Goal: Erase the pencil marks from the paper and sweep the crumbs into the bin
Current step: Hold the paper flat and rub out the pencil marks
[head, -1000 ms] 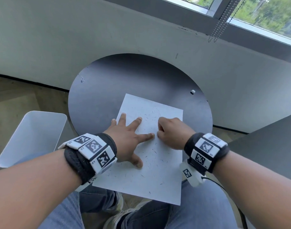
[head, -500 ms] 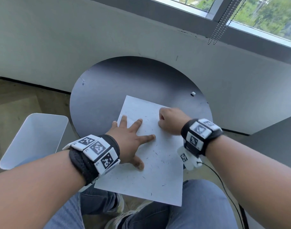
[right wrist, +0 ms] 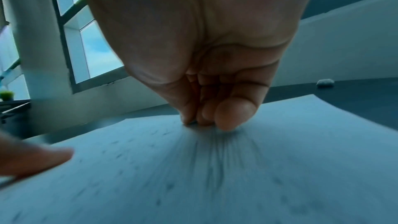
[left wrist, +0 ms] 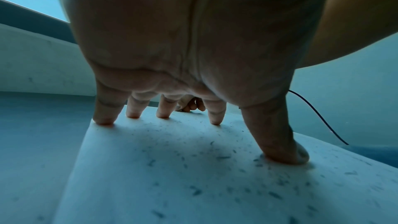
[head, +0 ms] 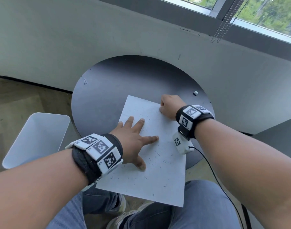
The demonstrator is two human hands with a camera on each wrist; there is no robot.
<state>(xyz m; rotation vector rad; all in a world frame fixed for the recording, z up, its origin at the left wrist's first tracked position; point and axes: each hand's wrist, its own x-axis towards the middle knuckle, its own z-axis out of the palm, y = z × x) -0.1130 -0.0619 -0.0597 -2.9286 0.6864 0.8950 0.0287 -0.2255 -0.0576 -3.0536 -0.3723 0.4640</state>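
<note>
White paper [head: 146, 162], crumb-strewn, on round table [head: 108, 90]. Left hand [head: 133, 141]: fingers splayed, pinning sheet. Right hand [head: 169, 104]: fingertips bunched at far edge; contents indiscernible. Bin [head: 37, 138] left. Advice: short strokes, firm pinning.

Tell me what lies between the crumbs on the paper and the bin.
The spread left hand rests on the white paper sheet, between most dark eraser crumbs and the white plastic bin at the left.
</note>
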